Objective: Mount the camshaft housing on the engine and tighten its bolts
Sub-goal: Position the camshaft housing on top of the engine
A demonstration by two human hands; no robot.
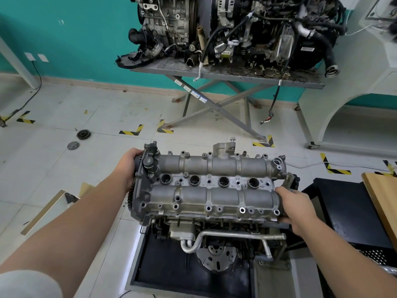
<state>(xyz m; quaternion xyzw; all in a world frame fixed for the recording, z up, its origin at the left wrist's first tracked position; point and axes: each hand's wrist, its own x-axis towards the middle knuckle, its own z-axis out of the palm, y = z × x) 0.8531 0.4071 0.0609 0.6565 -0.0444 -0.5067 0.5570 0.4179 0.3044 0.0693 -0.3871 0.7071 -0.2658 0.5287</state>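
Both forearms are reaching forward from the bottom corners, a pale sleeve [25, 282] showing at the left elbow. Left hand [129, 166] is wrapping around the sprocket end of the camshaft housing [211, 186], fingers curling behind the toothed wheel and out of sight. Right hand [297, 209] is gripping the opposite end, thumb lying along the top edge, fingers tucking underneath — the housing is being held level between the two hands, sitting just over the engine [206, 239], though whether it is touching the engine cannot be told. A small round emblem is showing between the plug wells, too small to read; cast lettering beside it is likewise illegible. The engine is standing on a dark mat [171, 274]. Beyond, a second engine [236, 29] is resting on a grey folding table [225, 74] against a teal wall [75, 35] — white stickers on the table leg are unreadable.
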